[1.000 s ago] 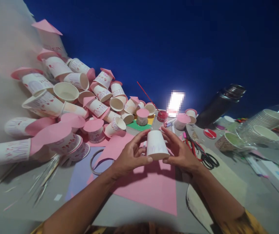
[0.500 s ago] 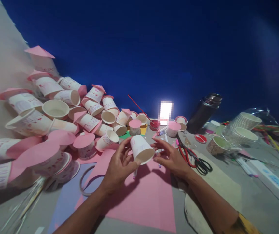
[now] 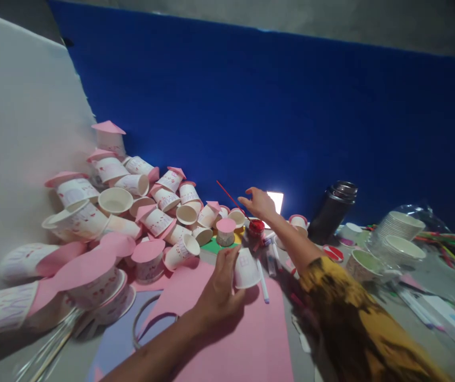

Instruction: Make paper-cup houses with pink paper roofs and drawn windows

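My left hand grips a white paper cup, upside down, with faint purple drawing on its side. My right hand is raised near the back of the table, fingers apart and holding nothing. Just left of it a thin red stick, likely a paintbrush, leans out of a small jar of red paint; a gap shows between fingers and stick. Below the cup lies a pink paper sheet, with a white marker near the cup's right side.
Decorated paper cups with pink paper cones are heaped at the left. A dark flask, stacked cups in plastic, a patterned cup and a red lid stand at the right. A tape ring lies front left.
My right hand has left the cup's side and moved forward toward the jar. My left hand keeps the cup, whose opening has turned from facing me to downward. The view has tilted up.
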`<state>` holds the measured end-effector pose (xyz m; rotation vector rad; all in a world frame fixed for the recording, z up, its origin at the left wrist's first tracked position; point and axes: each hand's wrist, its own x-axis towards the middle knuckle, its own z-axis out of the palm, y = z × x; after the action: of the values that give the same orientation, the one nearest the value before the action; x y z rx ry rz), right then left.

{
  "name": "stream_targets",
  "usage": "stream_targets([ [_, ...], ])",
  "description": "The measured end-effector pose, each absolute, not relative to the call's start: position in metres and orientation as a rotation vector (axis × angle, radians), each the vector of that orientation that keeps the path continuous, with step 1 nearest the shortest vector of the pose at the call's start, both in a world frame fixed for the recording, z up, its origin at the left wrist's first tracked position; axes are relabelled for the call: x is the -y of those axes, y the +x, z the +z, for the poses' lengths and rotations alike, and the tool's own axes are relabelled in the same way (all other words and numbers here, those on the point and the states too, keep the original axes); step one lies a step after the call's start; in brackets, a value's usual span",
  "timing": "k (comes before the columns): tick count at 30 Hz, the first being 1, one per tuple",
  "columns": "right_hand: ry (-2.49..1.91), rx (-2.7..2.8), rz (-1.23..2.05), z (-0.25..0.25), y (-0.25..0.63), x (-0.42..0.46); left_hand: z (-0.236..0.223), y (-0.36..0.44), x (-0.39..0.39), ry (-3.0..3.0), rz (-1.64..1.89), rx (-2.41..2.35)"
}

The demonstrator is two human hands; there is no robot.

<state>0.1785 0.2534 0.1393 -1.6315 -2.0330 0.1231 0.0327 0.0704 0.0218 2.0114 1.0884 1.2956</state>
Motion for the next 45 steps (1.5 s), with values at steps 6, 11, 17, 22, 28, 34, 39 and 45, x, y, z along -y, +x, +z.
stream_targets([
  [6,-1.706,2.127,0.078,0.13,0.132,-0.289,0.004,0.025,-0.071,2.2,1.384,-0.945],
  [11,-1.766,2.113,0.062,0.127,0.148,-0.285,0.0,0.022,-0.074,2.126,1.344,-0.977],
  [17,-1.778,1.964,0.061,0.117,0.216,-0.244,0.013,0.034,-0.066,1.803,1.283,-1.089],
  [22,-1.561,1.785,0.137,0.118,0.264,-0.21,0.016,0.036,-0.067,1.642,1.324,-1.183],
  [28,-0.994,1.136,0.735,0.109,0.28,-0.162,0.016,0.031,-0.07,1.596,1.34,-1.242],
  [34,-0.897,0.921,1.277,0.074,0.274,-0.121,0.016,0.028,-0.067,1.586,1.342,-1.205],
  [39,-0.933,0.857,1.233,0.063,0.286,-0.106,0.013,0.03,-0.069,1.503,1.324,-1.235],
  [45,-0.969,0.873,1.232,0.048,0.279,-0.094,0.015,0.035,-0.069,1.601,1.264,-1.235],
])
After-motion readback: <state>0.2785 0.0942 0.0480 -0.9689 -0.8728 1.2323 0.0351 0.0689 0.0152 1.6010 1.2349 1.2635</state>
